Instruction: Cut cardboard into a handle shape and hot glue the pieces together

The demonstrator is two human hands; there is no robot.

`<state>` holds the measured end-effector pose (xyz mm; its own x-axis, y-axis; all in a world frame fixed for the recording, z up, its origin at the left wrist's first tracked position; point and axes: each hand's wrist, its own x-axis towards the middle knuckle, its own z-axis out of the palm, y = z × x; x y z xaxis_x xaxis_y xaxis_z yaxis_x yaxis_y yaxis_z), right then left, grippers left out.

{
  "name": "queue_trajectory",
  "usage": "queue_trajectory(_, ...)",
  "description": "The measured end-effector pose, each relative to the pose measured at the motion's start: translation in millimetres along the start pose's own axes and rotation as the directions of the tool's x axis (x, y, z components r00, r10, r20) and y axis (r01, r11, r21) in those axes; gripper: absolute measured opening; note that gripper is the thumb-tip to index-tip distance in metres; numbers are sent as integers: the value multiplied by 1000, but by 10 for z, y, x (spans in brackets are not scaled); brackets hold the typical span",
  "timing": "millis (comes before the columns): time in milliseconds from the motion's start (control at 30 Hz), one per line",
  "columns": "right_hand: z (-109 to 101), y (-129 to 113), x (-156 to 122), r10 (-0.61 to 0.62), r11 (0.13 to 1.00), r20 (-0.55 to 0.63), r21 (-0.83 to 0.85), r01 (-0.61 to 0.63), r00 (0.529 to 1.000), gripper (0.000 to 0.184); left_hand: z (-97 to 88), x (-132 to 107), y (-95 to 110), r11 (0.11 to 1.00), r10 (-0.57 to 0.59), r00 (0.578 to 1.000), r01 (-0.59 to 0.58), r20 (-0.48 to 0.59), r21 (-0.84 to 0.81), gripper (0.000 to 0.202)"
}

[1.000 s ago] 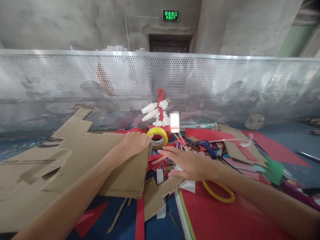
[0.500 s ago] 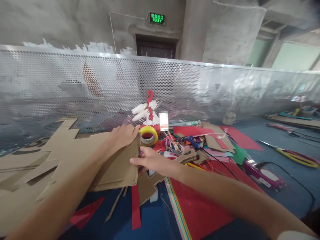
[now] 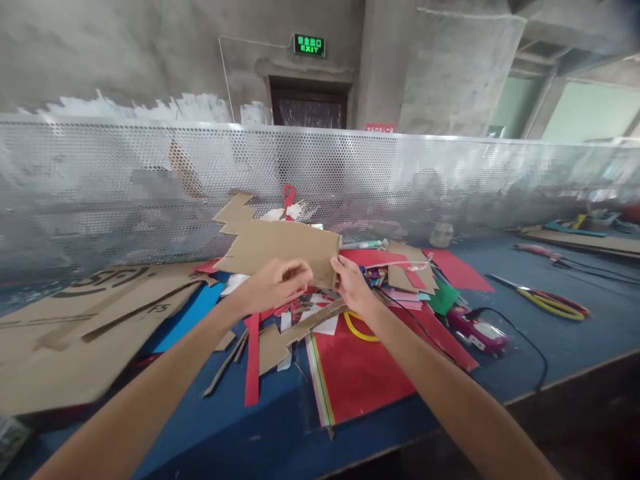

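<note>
A flat piece of brown cardboard (image 3: 285, 243) with a stepped, notched left end is held up over the cluttered table. My right hand (image 3: 353, 283) pinches its right edge between thumb and fingers. In front of the lower edge is my left hand (image 3: 275, 283), fingers loosely bent with a gap at the thumb and nothing visible in them. Beneath the hands lie a red paper strip (image 3: 253, 360), a stepped cardboard offcut (image 3: 273, 348) and a stack of coloured paper with a red top sheet (image 3: 367, 377). A yellow scissor-like handle loop (image 3: 357, 330) shows beside the right wrist.
A large cardboard sheet (image 3: 45, 360) covers the left side, near blue paper (image 3: 185, 320). To the right are a purple corded device (image 3: 480, 330), yellow-and-red-handled scissors (image 3: 550, 303) and a green piece (image 3: 443, 297). A perforated metal screen (image 3: 325, 173) stands behind.
The cardboard has moved right and up, off the large sheet. My left hand has left its top edge and come down in front of it. My right hand still grips the right edge.
</note>
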<state>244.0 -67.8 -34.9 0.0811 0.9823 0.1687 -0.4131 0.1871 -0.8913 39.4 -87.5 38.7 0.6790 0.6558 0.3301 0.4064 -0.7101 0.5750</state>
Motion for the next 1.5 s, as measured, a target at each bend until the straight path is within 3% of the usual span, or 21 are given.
queue_trajectory(67,-120,-2,41,-17,999,-49,45,19,999,33,111,-57,-53,984,-109,984,127,140,-128,40)
queue_trajectory(133,-195,-5,58,-44,996,-57,75,48,997,34,222,-109,-163,940,-189,959,239,210,-243,46)
queue_trajectory(233,-229,-3,33,-67,995,7,69,66,998,38,407,-151,-333,806,-273,946,325,176,-495,48)
queue_trajectory(367,-162,41,-73,-53,998,127,45,47,991,44,705,-138,-465,482,-333,943,162,-9,-861,59)
queue_trajectory(433,-102,85,-128,-39,999,183,32,34,982,47,850,-140,-486,343,-396,915,67,-80,-937,56)
queue_trajectory(500,-42,132,-163,-37,999,262,1,38,964,47,968,-164,-481,277,-457,879,-3,-135,-961,49)
queue_trajectory(633,-1,157,-147,-98,983,354,-111,146,930,45,1090,-227,-441,331,-511,831,-46,-219,-943,39)
queue_trajectory(733,-126,49,-91,-57,908,333,-376,188,941,47,1075,-234,-442,373,-542,806,-23,-238,-928,36)
queue_trajectory(800,-289,-64,-61,-79,723,324,-633,278,943,40,1028,-225,-476,399,-569,775,-30,-273,-916,34)
queue_trajectory(867,-476,-169,-46,-44,366,376,-856,365,926,30,966,-222,-535,417,-596,744,-34,-302,-908,33)
queue_trajectory(933,-639,-235,-39,146,74,454,-891,448,879,38,902,-228,-606,428,-620,719,-27,-315,-903,34)
queue_trajectory(1000,-736,-250,-33,324,-58,497,-839,541,805,47,846,-239,-675,441,-625,703,-39,-338,-896,34)
queue_trajectory(1067,-758,-225,-26,379,-110,510,-804,585,772,46,796,-247,-728,449,-625,689,-66,-366,-891,33)
queue_trajectory(1200,-675,-148,-23,337,-177,517,-786,592,787,27,690,-242,-770,420,-656,669,-61,-349,-906,32)
queue_trajectory(1300,-636,-129,-35,335,-192,522,-777,599,785,21,600,-238,-752,406,-661,670,-59,-338,-912,32)
queue_trajectory(1500,-701,-188,-47,268,-211,553,-765,608,789,23,442,-245,-676,474,-609,680,-100,-408,-875,30)
